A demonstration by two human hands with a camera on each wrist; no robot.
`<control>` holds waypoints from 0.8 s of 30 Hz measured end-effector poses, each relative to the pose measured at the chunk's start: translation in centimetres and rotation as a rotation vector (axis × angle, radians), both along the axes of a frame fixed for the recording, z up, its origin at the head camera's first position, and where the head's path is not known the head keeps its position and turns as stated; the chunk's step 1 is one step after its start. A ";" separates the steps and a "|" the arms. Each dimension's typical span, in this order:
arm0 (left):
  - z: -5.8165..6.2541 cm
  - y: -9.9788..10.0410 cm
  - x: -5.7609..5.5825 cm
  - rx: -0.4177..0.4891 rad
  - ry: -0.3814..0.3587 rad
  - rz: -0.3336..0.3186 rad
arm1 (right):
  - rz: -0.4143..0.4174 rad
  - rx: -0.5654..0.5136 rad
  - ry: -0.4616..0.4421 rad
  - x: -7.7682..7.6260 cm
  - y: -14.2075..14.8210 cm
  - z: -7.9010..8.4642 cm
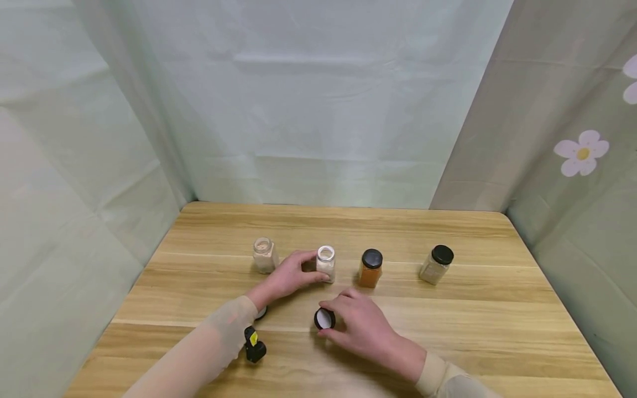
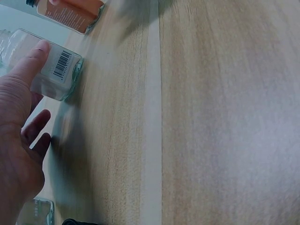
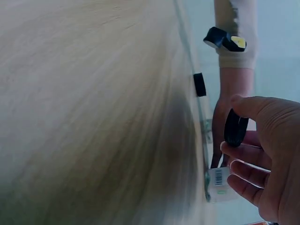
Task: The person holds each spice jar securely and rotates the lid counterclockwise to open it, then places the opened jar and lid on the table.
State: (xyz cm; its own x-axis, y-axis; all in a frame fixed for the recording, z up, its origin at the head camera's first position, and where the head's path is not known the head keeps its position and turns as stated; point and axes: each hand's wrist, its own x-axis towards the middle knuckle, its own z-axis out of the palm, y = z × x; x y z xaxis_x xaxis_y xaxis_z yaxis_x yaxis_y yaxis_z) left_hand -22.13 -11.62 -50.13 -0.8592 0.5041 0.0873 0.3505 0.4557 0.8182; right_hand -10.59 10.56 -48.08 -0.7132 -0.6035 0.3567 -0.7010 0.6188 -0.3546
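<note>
My left hand (image 1: 291, 275) grips an uncapped glass jar (image 1: 325, 268) of pale contents, thumb and fingers on either side. In the left wrist view the thumb lies along the jar (image 2: 56, 70), beside a barcode label. My right hand (image 1: 365, 326) pinches a black lid (image 1: 325, 319) by its edge, between thumb and fingers, nearer to me than the jar. The lid's white inner face shows in the head view. From the right wrist, the black lid (image 3: 236, 128) appears nearly edge-on, with the other fingers spread below it.
Left of the held jar stands another uncapped jar (image 1: 265, 257) of pale contents. To the right are a black-capped jar of orange contents (image 1: 370, 270) and a black-capped pale jar (image 1: 436, 265). Another black lid (image 1: 261, 313) lies partly hidden by the left forearm. Fabric curtains (image 1: 308, 110) surround the wooden table (image 1: 497, 331).
</note>
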 end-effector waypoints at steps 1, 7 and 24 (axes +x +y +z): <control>0.0 0.0 0.0 0.005 0.004 -0.004 | 0.004 0.006 0.011 0.0 -0.1 -0.2; 0.0 0.1 -0.1 0.024 0.006 -0.019 | 0.011 0.075 0.067 -0.2 -0.5 -1.1; -0.3 -0.1 -0.1 0.006 0.013 -0.004 | -0.011 0.207 0.112 -0.7 -1.9 -2.0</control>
